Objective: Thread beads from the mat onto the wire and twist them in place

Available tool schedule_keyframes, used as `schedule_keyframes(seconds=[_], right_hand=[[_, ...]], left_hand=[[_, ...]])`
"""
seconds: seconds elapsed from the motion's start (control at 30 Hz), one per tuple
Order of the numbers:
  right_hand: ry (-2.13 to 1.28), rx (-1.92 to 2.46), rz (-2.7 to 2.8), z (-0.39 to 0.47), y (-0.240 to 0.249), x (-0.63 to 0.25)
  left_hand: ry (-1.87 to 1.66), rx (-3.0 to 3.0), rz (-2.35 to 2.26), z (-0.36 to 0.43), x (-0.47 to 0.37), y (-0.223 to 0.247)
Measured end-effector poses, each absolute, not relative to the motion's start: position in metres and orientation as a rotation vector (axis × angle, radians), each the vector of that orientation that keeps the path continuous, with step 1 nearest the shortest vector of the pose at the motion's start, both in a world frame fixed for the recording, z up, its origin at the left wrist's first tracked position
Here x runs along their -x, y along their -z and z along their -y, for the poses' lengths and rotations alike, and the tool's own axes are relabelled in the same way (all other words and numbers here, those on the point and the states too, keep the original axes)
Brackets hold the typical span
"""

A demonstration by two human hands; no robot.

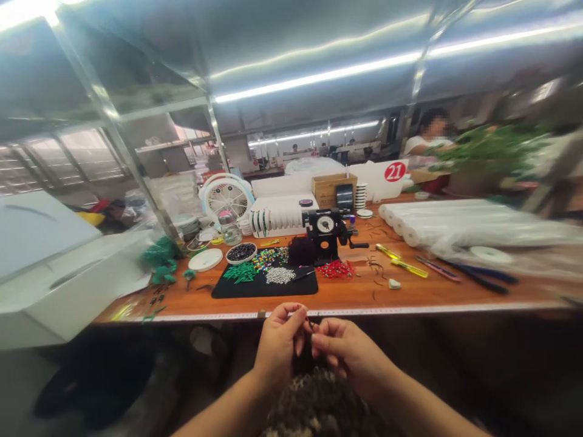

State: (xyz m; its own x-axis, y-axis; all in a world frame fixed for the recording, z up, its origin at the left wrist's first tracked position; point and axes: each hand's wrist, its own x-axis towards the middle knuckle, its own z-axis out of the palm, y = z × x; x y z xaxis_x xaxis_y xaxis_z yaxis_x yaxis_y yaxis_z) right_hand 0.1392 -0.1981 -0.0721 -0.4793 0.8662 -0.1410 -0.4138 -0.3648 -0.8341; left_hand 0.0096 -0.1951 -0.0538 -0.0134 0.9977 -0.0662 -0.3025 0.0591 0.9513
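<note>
Just in front of the table's near edge, my left hand (283,337) and my right hand (339,346) are close together, both with fingers pinched. Between the fingertips runs a short piece of thin dark cord (311,326), with a hint of red by the left thumb. Fingers cover most of it. On the table beyond my hands lies a black mat (264,288) with heaps of green pieces (241,272), silvery beads (280,276) and mixed coloured beads (268,259). Red beads (336,269) are heaped at the mat's right edge.
A black hand-cranked machine (324,233) stands behind the mat. Left are a dish of black beads (241,252), a white lid (205,260) and a fan (226,199). Right are yellow cutters (407,267), dark-handled pliers (483,278) and plastic rolls (455,221). Another person (430,139) sits beyond.
</note>
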Motion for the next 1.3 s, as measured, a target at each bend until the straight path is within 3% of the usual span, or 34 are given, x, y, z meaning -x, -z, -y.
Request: schedule_keyframes(seconds=[0.3,0.43,0.9,1.13,1.3], right_hand=[[-1.893,0.742,1.187,0.196,0.072,-0.151],[-1.749,0.859,1.282,0.190,0.072,-0.161],[-1.491,0.959,1.545,0.194,0.062,-0.164],[-0.902,1.177,1.980,0.199,0.050,-0.169],[-0.488,1.081,2.395,0.192,0.029,-0.170]], left_hand=[[-1.248,-0.828,-0.958,0.193,-0.005,0.044],[-1.055,-0.827,-0.870,0.189,0.007,0.033],[-0.759,-1.744,-1.255,0.192,0.015,0.015],[-0.551,-1.940,-1.260,0.192,0.006,0.009],[-0.408,-2.009,-1.189,0.179,0.001,0.014]])
